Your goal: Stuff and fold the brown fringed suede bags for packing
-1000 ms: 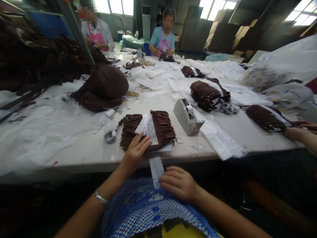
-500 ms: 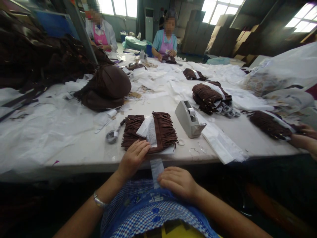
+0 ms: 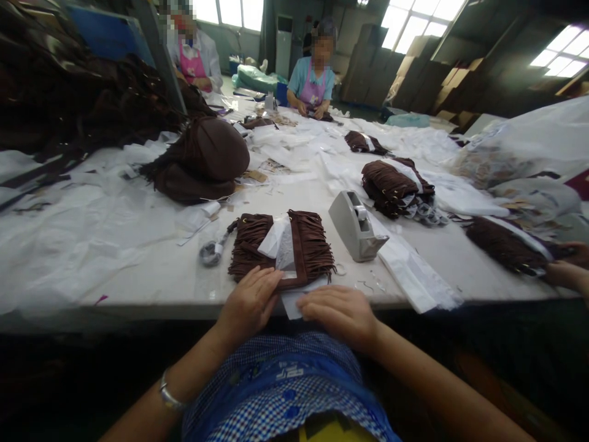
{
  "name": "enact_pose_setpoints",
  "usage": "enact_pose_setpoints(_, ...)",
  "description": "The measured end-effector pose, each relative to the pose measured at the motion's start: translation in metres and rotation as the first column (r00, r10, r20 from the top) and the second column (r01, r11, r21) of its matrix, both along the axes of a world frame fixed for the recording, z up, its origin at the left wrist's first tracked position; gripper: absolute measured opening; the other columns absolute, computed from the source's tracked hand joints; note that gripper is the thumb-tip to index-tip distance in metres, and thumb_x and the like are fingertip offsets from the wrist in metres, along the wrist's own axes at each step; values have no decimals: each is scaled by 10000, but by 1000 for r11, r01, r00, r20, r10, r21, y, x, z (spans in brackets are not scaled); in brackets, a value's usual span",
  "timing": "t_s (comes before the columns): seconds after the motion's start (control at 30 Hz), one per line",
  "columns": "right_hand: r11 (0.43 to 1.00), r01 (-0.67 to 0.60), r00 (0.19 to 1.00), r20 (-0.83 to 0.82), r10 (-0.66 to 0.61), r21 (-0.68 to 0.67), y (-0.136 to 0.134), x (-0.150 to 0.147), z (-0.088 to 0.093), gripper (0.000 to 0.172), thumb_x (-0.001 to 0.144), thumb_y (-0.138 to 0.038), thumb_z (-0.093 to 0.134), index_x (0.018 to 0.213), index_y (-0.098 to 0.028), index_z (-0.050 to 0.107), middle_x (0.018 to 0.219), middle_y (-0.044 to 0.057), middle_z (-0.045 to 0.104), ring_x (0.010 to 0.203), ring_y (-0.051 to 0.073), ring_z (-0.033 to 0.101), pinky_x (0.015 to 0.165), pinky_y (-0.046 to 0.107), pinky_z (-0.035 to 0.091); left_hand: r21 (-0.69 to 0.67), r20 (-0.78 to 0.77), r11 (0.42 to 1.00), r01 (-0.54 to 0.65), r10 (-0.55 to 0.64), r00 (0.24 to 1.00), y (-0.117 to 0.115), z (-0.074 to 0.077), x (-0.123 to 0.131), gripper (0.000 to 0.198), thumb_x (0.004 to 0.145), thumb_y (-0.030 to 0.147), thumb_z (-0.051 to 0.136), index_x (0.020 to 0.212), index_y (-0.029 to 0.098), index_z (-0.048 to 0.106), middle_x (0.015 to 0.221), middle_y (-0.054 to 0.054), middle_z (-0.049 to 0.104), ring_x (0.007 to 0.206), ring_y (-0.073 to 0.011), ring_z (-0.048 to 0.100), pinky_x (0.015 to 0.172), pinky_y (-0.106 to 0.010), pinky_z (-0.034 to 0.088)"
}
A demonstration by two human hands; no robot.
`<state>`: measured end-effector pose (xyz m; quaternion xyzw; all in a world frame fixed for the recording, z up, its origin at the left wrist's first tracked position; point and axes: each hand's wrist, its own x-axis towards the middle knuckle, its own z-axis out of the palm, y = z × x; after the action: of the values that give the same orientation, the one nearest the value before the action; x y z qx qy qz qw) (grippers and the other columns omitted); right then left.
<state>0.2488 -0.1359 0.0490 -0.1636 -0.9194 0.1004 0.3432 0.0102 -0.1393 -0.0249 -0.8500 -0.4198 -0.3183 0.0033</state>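
Observation:
A dark brown fringed bag [image 3: 313,245] lies folded on the table in front of me. A white paper piece [image 3: 275,238] and a clear plastic strip [image 3: 286,252] cross its middle. My left hand [image 3: 252,301] rests on the bag's near edge, fingers stretched out flat. At the table's front edge, my right hand [image 3: 343,313] has its fingers together at a whitish translucent strip [image 3: 291,304], which runs from under the bag. The thumb of that hand is hidden. Left of the bag lies a wrapped grey coil [image 3: 210,253], and a grey tape dispenser [image 3: 354,227] stands to its right.
Wrapped brown fringed bundles [image 3: 391,187] lie beyond the dispenser. White plastic sleeves [image 3: 414,270] reach the front edge. A rounded brown bag [image 3: 207,156] sits at the left. Another person's hand [image 3: 568,273] touches a bundle [image 3: 501,242] at far right. Two people work across the table.
My right hand has moved up towards the bag, bringing the strip up to the table edge. My left hand stays on the bag. The view has shifted slightly.

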Motion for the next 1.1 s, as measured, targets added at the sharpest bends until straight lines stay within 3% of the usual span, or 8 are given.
enact_pose_setpoints(0.13,995,72,997,-20,-73,-70,31,-11,10,142,949,-144,560,1032,-193,665,969,51,764,889,152,718,833,277,563,-81,94,997,-10,18,995,-4,5,0,429,872,126,530,1302,138,537,1247,-115,662,1217,-238,581,1130,-452,411)
enact_pose_setpoints(0.27,959,222,974,85,-210,-175,59,-23,13,118,961,-237,577,1006,-206,682,940,36,760,845,155,709,781,258,527,-136,139,990,-33,52,989,-7,9,4,394,878,181,550,1272,170,561,1267,-97,652,1225,-244,571,1145,-465,386)
enact_pose_setpoints(0.5,883,390,900,309,-307,-260,95,-41,-7,94,922,-268,638,934,-201,703,893,26,738,819,167,675,738,248,466,-132,184,988,-79,103,978,-7,2,12,258,906,196,569,1161,184,609,1207,-90,658,1177,-240,587,1133,-488,398)
enact_pose_setpoints(0.77,873,405,896,309,-320,-272,100,-44,-25,70,904,-250,655,898,-185,679,888,35,670,813,154,607,740,247,436,-33,279,990,-135,139,950,-9,-3,12,364,911,212,616,1258,140,533,1138,-99,693,1112,-221,628,1063,-419,479)
enact_pose_setpoints(0.9,855,441,881,310,-357,-271,98,-44,-31,53,891,-241,656,889,-188,658,863,17,631,742,127,567,685,229,409,-15,164,993,-116,117,979,-3,5,14,360,927,220,594,1282,168,562,1070,-76,706,1006,-222,644,1007,-441,495)
enact_pose_setpoints(1.1,824,484,861,330,-388,-294,103,-46,-32,72,886,-249,663,908,-201,613,845,-10,602,700,110,541,629,214,372,-68,18,983,-173,175,984,0,19,22,227,944,251,546,1114,181,679,978,-91,689,905,-246,626,828,-423,537)
